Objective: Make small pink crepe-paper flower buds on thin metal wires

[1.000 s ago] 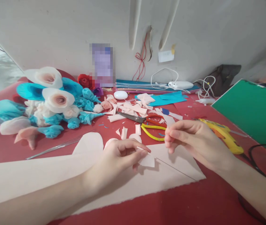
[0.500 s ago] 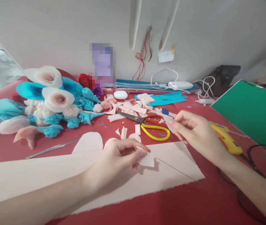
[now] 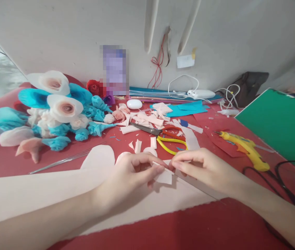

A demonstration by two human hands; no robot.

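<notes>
My left hand (image 3: pixel 137 173) is closed in a pinch on a small pale pink paper piece (image 3: pixel 164 177) rolled along its upper edge. A thin wire (image 3: pixel 196 187) runs from the paper down to the right. My right hand (image 3: pixel 199 170) has its thumb and fingertips pressed together beside the rolled end, by the wire; what lies between them is hidden. Under both hands spreads a long pale pink paper sheet (image 3: pixel 43 198). Scissors (image 3: pixel 147 129) with yellow and red handles lie just beyond, next to a whitish strip (image 3: pixel 191 139).
Paper flowers (image 3: pixel 65 108) in blue, white and pink are heaped at the left, with several wires (image 3: pixel 59 162) in front. Pink scraps (image 3: pixel 147 119) litter the middle. A yellow glue gun (image 3: pixel 246 149) and its cord lie right, before a green board (image 3: pixel 275 128).
My right hand has come down and left from the whitish strip near the scissors to the rolled paper's end. The strip now lies on the table. My left hand keeps its hold.
</notes>
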